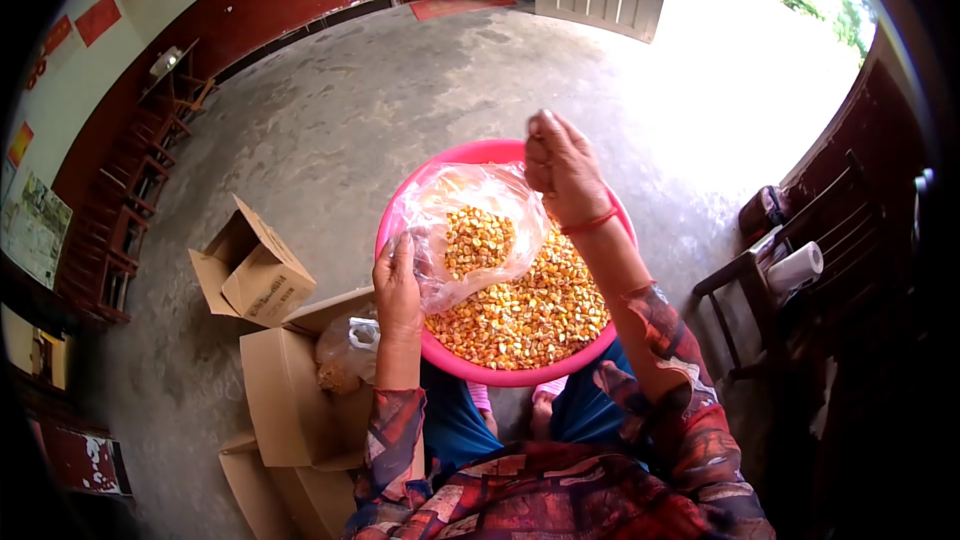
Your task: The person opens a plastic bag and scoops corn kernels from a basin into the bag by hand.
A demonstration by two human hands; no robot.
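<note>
A pink basin (512, 378) full of loose yellow corn kernels (530, 325) rests at my lap. In it, on top of the kernels, lies a clear plastic bag (440, 202) with some corn kernels (478, 240) inside. My left hand (398, 285) is closed on the bag's left edge, thumb up. Above the basin's upper right rim, my right hand (562, 168) is raised with its fingers curled into a fist. A red band circles that wrist. Whether anything is inside the fist is hidden.
Open cardboard boxes (275, 395) stand on the floor at the left, one holding a tied plastic bag (345, 350). At the right is a wooden chair (745, 275) with a white roll (797, 267). Small chairs (125, 230) line the left wall.
</note>
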